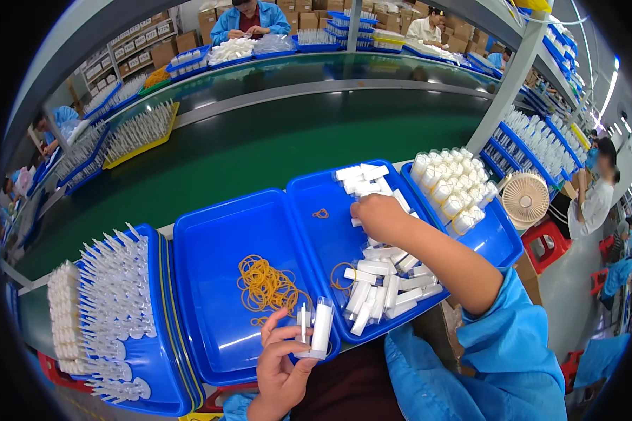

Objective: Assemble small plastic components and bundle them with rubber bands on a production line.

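Observation:
My left hand [283,366], near the front edge of the trays, is closed around white pieces in clear plastic [321,330], held upright. One is a broad white block; beside it is a clear part with a thin white rod. My right hand [385,216] is over the middle blue tray [312,242], its fingers curled down among loose white blocks [380,281]. A white end shows beneath its fingertips, but what they grip is mostly hidden. A heap of yellow rubber bands [265,283] lies in the blue tray [214,242] to the left.
At far left, a blue tray [158,351] bears upright clear-and-white parts [116,288]. Bundled white pieces [453,186] fill part of the right tray [495,235]. A green conveyor belt [295,140] runs behind; a metal post [502,95] and small fan [527,200] stand right. People work across the belt.

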Motion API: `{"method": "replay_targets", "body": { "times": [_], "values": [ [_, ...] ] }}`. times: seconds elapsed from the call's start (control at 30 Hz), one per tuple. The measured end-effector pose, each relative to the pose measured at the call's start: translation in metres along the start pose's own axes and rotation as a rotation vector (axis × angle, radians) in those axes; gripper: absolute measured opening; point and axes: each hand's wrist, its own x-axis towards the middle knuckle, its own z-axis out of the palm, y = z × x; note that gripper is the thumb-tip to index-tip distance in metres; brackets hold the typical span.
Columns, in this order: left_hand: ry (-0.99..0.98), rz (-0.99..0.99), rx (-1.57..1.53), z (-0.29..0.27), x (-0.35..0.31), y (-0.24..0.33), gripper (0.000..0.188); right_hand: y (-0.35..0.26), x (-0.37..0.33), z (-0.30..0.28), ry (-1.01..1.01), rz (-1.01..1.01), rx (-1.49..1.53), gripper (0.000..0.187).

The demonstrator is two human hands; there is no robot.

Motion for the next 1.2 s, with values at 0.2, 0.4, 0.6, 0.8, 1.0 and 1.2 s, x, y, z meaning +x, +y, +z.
{"method": "replay_targets", "body": {
  "times": [0.2,0.4,0.6,0.8,1.0,1.2],
  "values": [
    [-0.069,0.053,0.118,-0.009,-0.001,0.003,0.014,-0.015,0.000,-0.014,-0.040,-0.139,0.205,0.030],
    [-0.254,0.054,0.198,-0.011,0.006,0.002,0.013,-0.059,-0.043,-0.044,0.250,-0.609,0.490,0.028],
    [-0.335,0.034,0.201,-0.010,0.009,0.001,0.011,-0.069,-0.062,-0.060,0.099,-0.699,0.614,0.029],
    [-0.352,0.040,0.220,-0.011,0.010,0.006,0.011,-0.067,-0.061,-0.061,0.066,-0.712,0.715,0.030],
    [-0.378,0.021,0.173,-0.013,0.008,0.006,0.010,-0.066,-0.061,-0.058,0.021,-0.710,0.844,0.030],
    [-0.442,0.028,0.160,-0.015,0.009,0.004,0.009,-0.064,-0.061,-0.073,-0.163,-0.734,0.974,0.028]
  ]
}}
